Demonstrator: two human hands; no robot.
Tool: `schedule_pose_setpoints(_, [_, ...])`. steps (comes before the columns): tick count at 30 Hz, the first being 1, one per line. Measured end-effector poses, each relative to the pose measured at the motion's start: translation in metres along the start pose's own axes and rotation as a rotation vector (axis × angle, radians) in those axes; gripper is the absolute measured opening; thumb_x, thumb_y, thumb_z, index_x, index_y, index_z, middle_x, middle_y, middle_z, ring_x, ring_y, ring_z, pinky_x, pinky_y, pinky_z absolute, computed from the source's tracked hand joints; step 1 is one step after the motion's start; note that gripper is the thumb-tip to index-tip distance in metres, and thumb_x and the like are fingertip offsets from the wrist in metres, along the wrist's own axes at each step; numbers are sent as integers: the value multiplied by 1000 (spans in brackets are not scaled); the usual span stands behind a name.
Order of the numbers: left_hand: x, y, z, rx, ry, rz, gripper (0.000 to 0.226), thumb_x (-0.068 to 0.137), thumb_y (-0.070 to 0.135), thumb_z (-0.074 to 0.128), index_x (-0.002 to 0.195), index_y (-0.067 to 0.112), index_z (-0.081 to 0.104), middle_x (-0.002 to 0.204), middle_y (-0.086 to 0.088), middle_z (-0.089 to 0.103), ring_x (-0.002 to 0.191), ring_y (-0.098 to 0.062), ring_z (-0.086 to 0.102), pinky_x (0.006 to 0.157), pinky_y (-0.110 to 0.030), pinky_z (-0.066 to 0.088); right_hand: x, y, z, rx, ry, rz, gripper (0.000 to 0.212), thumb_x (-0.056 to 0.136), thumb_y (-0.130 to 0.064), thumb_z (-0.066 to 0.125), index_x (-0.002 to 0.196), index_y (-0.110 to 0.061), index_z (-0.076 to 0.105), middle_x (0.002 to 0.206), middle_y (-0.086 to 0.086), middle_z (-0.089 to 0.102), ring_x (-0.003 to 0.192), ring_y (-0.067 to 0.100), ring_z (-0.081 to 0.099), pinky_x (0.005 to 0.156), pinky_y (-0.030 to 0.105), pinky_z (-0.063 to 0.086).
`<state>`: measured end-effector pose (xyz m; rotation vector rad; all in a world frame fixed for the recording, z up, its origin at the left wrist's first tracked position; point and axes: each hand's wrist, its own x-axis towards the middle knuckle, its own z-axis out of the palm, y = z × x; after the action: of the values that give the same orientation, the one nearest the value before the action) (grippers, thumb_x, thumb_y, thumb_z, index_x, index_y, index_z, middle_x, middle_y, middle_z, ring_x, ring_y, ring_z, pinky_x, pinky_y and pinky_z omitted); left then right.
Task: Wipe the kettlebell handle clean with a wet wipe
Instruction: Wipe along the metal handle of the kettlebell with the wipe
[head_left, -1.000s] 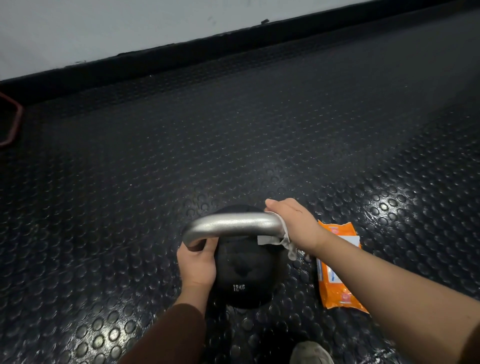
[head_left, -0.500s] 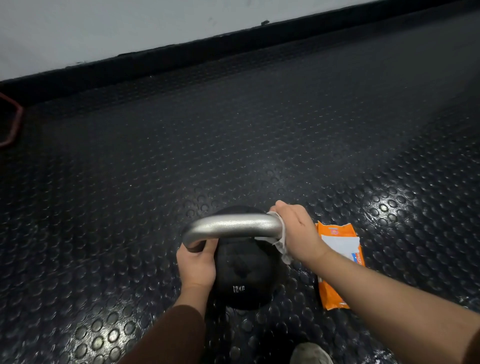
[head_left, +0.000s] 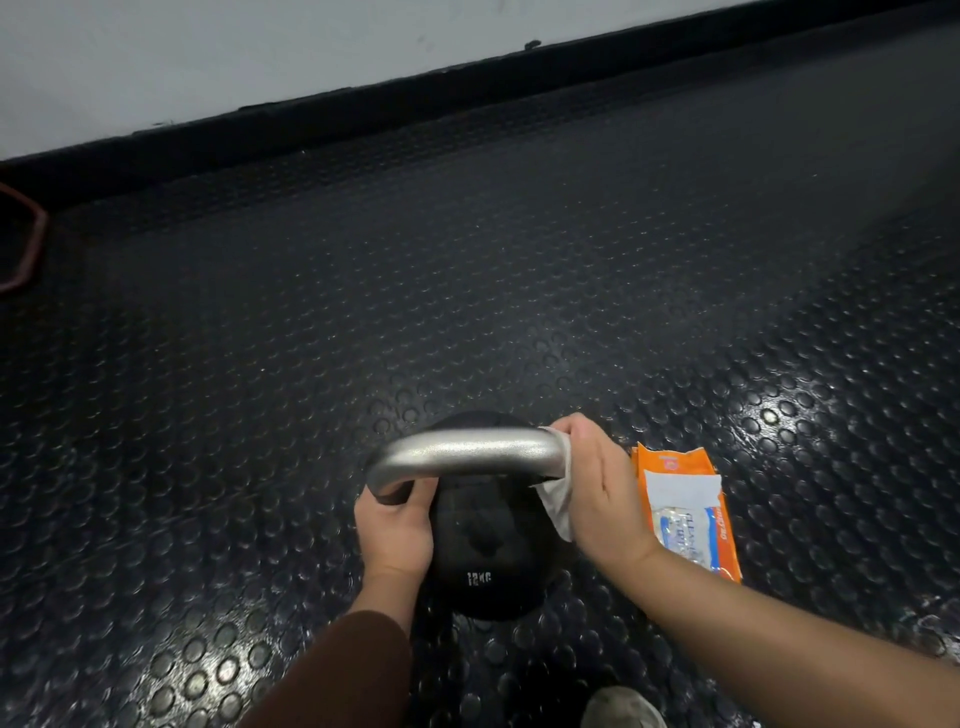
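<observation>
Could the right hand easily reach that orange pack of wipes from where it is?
Probably yes: the orange wipe pack lies on the floor just beside the right hand, nothing between them, though it grips a wet wipe.

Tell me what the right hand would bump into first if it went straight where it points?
The right hand points away and a bit left, so it meets the handle first; it holds the wipe round the handle's right bend. Depth beyond is unclear.

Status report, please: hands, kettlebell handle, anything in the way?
Left hand grips kettlebell handle at left end. Right hand holds wet wipe round right bend. Nothing blocking; wipe pack on floor, apart.
</observation>
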<state>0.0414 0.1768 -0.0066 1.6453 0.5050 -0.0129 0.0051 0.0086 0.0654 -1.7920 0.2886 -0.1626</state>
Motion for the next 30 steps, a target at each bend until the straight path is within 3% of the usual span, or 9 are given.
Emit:
schedule_pose_setpoints(3, [1,-1,0,-1,3,-1,20,81,17,72,93,2,69,82,-1,69,78,-13,64,79,-34,49,10,-4,-4,33,-106,61,35,99,-5,34,67,7,43,50,15,37,38,12,37,38,17,29])
schedule_pose_setpoints(7, [1,-2,-1,12,0,0,23,81,19,72,94,0,69,83,-2,69,81,-17,65,79,-35,50,33,-12,-13,13,-373,185,55,102,-22,28,55,5,41,38,18,42,28,20,37,36,21,31])
schedule_pose_setpoints(10, [2,-3,-1,12,0,-3,24,80,20,73,95,1,69,85,-3,70,83,-18,66,81,-37,51,41,-21,-17,-37,-463,239,55,103,-24,30,54,-1,43,46,10,39,34,19,43,46,30,34])
schedule_pose_setpoints(13, [1,-2,0,7,8,-2,22,80,18,73,94,1,68,84,-2,69,80,-16,65,81,-36,50,45,-26,-17,-162,-414,224,53,102,-21,32,72,17,53,68,16,41,60,39,38,55,21,39])
schedule_pose_setpoints(17, [0,0,1,-3,11,1,8,81,12,71,86,6,67,79,2,67,75,-11,63,77,-32,48,42,-19,-15,-71,-405,262,55,101,-28,34,64,10,47,43,8,39,33,15,36,39,24,35])
schedule_pose_setpoints(21, [0,-1,0,-4,9,20,15,81,13,72,90,1,67,78,2,67,74,-10,62,71,-28,47,17,0,-10,-102,-173,35,27,96,-6,41,74,7,51,56,17,46,42,4,43,39,15,32])
schedule_pose_setpoints(23, [1,-1,0,-2,7,27,17,81,14,72,90,1,67,78,2,67,74,-10,62,68,-27,47,3,3,-6,-118,-90,-123,21,93,-9,44,81,4,55,69,17,54,59,5,49,50,13,35])
schedule_pose_setpoints(25, [1,-2,0,7,3,25,18,81,16,72,91,1,68,80,1,68,75,-10,63,69,-27,48,-2,2,-6,-98,-79,-153,41,86,-33,36,86,3,56,76,15,55,67,13,49,57,21,40])
schedule_pose_setpoints(30, [2,-4,-1,17,4,17,21,81,17,72,93,-1,69,82,-1,68,77,-14,64,77,-32,49,15,-1,-12,-98,-143,6,41,92,-28,33,79,4,55,64,24,50,48,9,40,49,11,32])
